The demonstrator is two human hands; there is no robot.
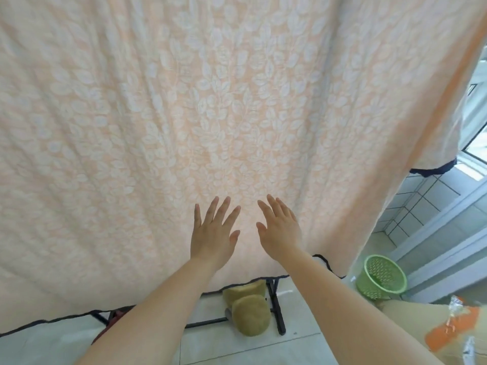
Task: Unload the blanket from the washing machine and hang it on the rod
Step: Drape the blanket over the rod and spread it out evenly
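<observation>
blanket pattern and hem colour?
Blanket: pale peach with white leaf print; hem is dark navy or black. Head view.

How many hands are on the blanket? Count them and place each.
2. The left hand lies flat, fingers spread, low on the hanging blanket; the right hand lies flat just beside it. Neither grips the fabric.

Both forearms are bare, no sleeves in view; the left hand (213, 233) and right hand (280, 233) wear no rings, watch or gloves.
</observation>
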